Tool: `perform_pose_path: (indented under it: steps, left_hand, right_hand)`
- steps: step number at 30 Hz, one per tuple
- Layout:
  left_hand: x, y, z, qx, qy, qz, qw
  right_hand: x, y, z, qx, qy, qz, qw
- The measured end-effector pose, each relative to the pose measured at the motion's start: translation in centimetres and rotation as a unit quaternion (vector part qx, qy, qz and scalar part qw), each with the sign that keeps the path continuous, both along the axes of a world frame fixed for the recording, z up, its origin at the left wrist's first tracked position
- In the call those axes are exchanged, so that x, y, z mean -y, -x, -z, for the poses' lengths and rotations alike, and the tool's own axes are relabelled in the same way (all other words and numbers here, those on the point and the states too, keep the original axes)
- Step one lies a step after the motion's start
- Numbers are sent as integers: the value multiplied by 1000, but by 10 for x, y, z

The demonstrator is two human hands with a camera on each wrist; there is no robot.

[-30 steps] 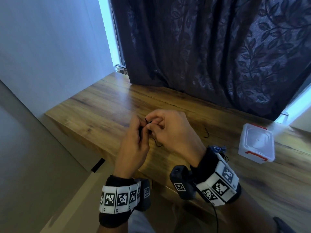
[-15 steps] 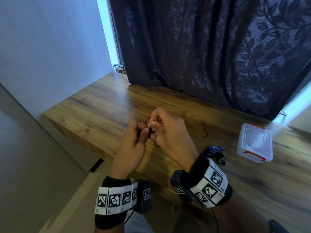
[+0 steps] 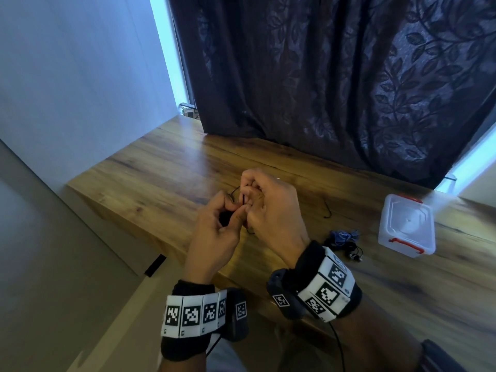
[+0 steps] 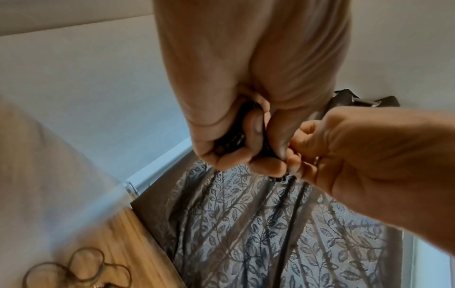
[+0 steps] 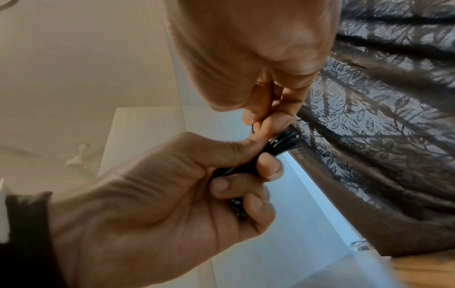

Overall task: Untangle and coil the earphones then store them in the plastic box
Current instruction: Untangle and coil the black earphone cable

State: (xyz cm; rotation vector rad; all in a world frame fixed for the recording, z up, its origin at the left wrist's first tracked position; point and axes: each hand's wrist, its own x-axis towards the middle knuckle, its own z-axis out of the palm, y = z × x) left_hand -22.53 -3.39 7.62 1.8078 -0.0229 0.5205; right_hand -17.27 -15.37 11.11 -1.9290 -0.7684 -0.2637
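Observation:
The black earphones (image 3: 225, 219) are a coiled bundle gripped in my left hand (image 3: 230, 213) above the wooden table's near edge. In the right wrist view the bundle (image 5: 283, 144) sticks out between the left thumb and curled fingers. My right hand (image 3: 248, 194) touches the left one and pinches the thin loose cable end (image 5: 253, 129); a small loop (image 3: 235, 189) arcs above the left fingers. In the left wrist view the coil (image 4: 234, 140) is mostly hidden by fingers. The clear plastic box (image 3: 408, 218), with red latches and its lid on, stands at the right.
A second tangle of blue and black earphones (image 3: 345, 237) lies on the table (image 3: 161, 178) between my right wrist and the box. A short black cable piece (image 3: 328, 210) lies behind it. A dark leaf-patterned curtain (image 3: 335, 76) hangs along the table's far edge, with a wall on the left.
Both hands have stayed together over the near edge. My right hand has risen slightly above the left, drawing the cable end up into a small loop.

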Motion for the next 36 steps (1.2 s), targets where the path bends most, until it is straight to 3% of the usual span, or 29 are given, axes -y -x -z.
perform_pose_path:
  steps: [5,8,12,19,27,32,36]
  left_hand:
    - [5,-4,5,-18,22,7,1000]
    - [4,-3,6,-21,37,4,999]
    - [6,-2,5,-33,38,9,999]
    - [6,-3,5,-47,65,3,997]
    - [17,-6,1,-55,165,-30,984]
    - [22,-11,8,-92,140,-5,986]
    - [20,-11,17,-127,102,40,986]
  right_hand:
    - [9,-3,2,-133,-64,-30,988]
    - [16,-11,4,-180,-56,-40,981]
    - [22,-18,7,-183,-7,-63,981]
    - [17,-15,7,-182,-8,-44,982]
    - [15,4,14,-91,-23,-37,995]
    - [29,-2,14,-141,-11,-17,990]
    - [54,-12,21,-181,3,53,982]
